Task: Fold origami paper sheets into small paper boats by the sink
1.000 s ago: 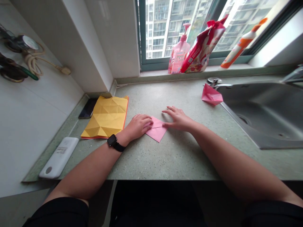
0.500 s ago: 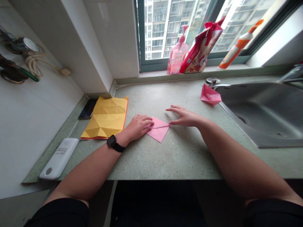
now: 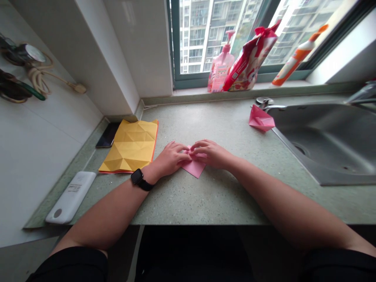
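Observation:
A small folded sheet of pink origami paper [image 3: 195, 169] lies on the counter in front of me, one corner toward me. My left hand [image 3: 172, 156] covers its left side, fingers bent and closed on the paper. From the other side my right hand [image 3: 212, 153] reaches over its upper right part, with the fingertips gathered on it near the middle. The two hands' fingertips almost meet, and they hide the upper part of the sheet.
Creased yellow paper sheets [image 3: 129, 145] lie at left, partly over a black phone [image 3: 107, 136]. A white power bank [image 3: 70, 197] is nearer. A pink folded paper piece [image 3: 261, 119] stands beside the steel sink [image 3: 308, 172]. Bottles and a red bag [image 3: 249, 62] line the windowsill.
My right hand has moved left from beside the pink paper onto it, and its spread fingers have closed in. My left hand stays on the paper.

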`<state>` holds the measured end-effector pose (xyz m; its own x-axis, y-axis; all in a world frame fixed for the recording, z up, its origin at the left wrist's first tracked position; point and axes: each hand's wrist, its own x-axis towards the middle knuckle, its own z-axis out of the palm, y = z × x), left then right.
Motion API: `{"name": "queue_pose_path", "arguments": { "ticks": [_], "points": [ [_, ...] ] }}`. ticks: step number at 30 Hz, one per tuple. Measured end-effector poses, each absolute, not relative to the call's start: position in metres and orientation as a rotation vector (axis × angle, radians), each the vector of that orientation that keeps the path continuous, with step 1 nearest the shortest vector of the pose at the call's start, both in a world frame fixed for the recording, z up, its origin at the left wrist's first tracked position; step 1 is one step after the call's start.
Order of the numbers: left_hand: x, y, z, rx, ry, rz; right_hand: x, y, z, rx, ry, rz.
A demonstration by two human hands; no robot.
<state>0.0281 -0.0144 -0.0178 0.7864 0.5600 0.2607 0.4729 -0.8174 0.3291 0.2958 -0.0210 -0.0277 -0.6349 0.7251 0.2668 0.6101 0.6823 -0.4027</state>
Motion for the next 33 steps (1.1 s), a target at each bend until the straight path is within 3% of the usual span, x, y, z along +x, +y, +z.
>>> {"name": "queue_pose_path", "arguments": {
  "ticks": [13, 24, 33],
  "points": [
    [-0.011, -0.005, 0.016, 2.806, 0.769, 0.311, 0.297, -0.020, -0.030, -1.083, -2.515, 0.389],
    [-0.002, -0.005, 0.003, 2.780, 0.683, 0.540, 0.299, -0.020, -0.028, -1.028, -2.470, 0.423],
    [0.001, -0.005, -0.006, 2.753, 0.703, 0.570, 0.322, -0.022, -0.021, -1.351, -2.438, 0.257]
  ]
}}
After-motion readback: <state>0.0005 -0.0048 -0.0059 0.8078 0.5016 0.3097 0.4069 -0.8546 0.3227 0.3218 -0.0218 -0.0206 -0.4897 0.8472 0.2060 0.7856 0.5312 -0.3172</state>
